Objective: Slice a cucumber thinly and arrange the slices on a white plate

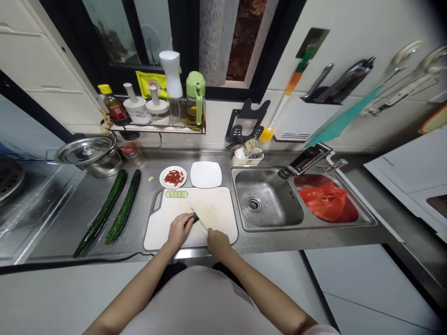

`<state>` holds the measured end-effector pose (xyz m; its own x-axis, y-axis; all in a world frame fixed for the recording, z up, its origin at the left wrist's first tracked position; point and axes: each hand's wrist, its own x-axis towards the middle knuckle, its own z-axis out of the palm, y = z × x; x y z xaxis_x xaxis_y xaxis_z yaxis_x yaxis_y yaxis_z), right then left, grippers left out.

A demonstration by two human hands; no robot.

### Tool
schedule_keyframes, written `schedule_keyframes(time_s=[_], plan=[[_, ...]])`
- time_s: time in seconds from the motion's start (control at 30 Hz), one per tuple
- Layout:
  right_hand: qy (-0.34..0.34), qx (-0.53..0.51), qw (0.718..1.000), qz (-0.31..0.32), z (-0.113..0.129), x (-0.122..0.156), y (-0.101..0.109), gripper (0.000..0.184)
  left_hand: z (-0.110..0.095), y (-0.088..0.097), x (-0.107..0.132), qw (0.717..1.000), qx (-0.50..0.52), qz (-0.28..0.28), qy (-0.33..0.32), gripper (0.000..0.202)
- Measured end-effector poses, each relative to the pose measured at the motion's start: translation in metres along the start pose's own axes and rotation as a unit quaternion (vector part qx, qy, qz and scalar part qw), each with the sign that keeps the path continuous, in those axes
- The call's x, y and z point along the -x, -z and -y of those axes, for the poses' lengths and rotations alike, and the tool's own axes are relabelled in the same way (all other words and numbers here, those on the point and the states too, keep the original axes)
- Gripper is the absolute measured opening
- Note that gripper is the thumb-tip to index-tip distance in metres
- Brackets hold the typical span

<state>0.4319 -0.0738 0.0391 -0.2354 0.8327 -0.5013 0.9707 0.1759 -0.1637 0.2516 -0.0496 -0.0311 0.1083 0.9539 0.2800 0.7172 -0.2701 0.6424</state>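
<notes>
On the white cutting board (157, 232), my left hand (179, 229) presses down a short piece of cucumber (195, 217), most of which its fingers hide. My right hand (219, 243) grips a knife (201, 224), whose blade slants up and left right beside the cucumber's cut end. A row of several thin cucumber slices (176, 194) lies at the board's upper left. Beyond the board stand a white plate with small red pieces (173, 177) and a bare white square plate (206, 174). One more slice (150, 178) rests on the steel counter.
Two whole cucumbers (104, 209) lie left of the board, near a lidded steel pot (91, 153) and a red-capped jar (132, 152). To the right is a double sink (268, 223) with a black faucet (303, 160) and a red plastic bag (324, 202). A shelf of condiments (157, 129) hangs behind.
</notes>
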Motion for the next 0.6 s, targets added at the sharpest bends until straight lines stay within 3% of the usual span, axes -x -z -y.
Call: schedule_keyframes(time_s=[0.17, 0.37, 0.6], plan=[[0.001, -0.004, 1.000, 0.008, 0.006, -0.013, 0.007, 0.027, 0.000, 0.000, 0.000, 1.000, 0.003, -0.001, 0.004, 0.025], [0.020, -0.014, 0.999, -0.027, 0.012, -0.028, 0.007, 0.028, -0.002, 0.001, -0.001, 1.000, 0.004, 0.010, 0.018, 0.026], [0.017, -0.025, 0.999, -0.028, 0.006, -0.030, 0.013, 0.029, -0.008, 0.005, -0.005, 0.997, -0.001, 0.044, 0.057, 0.025]])
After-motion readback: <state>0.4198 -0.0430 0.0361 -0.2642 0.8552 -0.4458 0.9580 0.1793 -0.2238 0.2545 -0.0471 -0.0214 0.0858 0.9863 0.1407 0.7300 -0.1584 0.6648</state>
